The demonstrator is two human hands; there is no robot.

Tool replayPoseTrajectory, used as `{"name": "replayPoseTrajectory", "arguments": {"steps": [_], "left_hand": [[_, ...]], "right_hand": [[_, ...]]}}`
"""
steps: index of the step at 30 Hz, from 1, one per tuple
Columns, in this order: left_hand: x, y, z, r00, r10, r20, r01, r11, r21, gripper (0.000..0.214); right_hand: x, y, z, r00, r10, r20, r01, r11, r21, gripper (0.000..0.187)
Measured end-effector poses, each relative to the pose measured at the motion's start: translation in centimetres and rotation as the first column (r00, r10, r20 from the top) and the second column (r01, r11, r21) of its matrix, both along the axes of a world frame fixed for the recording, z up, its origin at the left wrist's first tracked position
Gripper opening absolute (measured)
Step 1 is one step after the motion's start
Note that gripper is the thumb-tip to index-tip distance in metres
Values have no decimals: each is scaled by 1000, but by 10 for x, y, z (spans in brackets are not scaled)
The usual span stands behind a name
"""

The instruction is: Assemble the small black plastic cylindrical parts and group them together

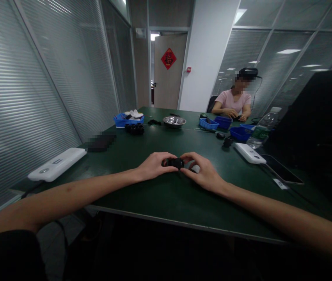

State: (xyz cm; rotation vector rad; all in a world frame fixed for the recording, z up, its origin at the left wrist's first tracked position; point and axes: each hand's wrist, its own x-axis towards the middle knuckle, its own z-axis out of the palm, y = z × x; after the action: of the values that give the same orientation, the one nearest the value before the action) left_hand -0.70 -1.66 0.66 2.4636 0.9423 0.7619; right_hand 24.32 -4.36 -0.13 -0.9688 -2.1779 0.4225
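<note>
One black part [175, 162] sits between two hands on the near side of the metal bowl [173, 125], above the green table [154, 201]. The left hand [153, 166] is clamped on its left end, thumb below and fingers above; the right hand [203, 171] pinches its right end with thumb and curled fingertips.

Two white devices [249, 153] lie one to each side, nearer than the bowl — the right-hand one with a dark tablet [283, 169] beside it. One clear bottle [262, 130] stands to the bowl's right, and a large dark shape [315, 117] beyond it blocks that edge of the table. Two small black pieces [228, 141] rest nearer than the bowl, on its right; a black cluster [134, 129], too dark to count, lies to its left. One blue tray [120, 122] is left of the bowl, and at least three blue bins [240, 134] are right of it. Past the bowl, to the right, sits one seated co-worker [233, 100].

Both forearms run in low from the near corners, wrists bent inward — the hands meet at the part, backs upward.
</note>
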Motion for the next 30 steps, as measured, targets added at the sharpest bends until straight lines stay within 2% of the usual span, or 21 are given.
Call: {"name": "replayPoseTrajectory", "arguments": {"steps": [4,10,13,17,25,30], "left_hand": [[1,-1,0,1000,-3,3,3,1000,3,44],[0,-1,-1,1000,-14,7,14,1000,0,44],[0,0,-1,1000,-5,12,4,1000,6,44],[0,0,-2,1000,-8,15,8,1000,-5,46],[0,1,-2,999,-34,23,34,999,-10,43],[0,-1,1,999,-19,25,20,999,-29,44]], "right_hand": [[-1,0,1,999,-42,25,43,998,-48,31],[1,1,-1,999,42,22,-42,999,-5,33],[-1,0,1,1000,5,-3,-6,999,-34,37],[-2,-2,3,999,-48,17,50,995,-82,28],[3,0,0,999,40,14,-40,999,-10,30],[-1,-3,4,999,-30,-15,29,997,-74,28]]}}
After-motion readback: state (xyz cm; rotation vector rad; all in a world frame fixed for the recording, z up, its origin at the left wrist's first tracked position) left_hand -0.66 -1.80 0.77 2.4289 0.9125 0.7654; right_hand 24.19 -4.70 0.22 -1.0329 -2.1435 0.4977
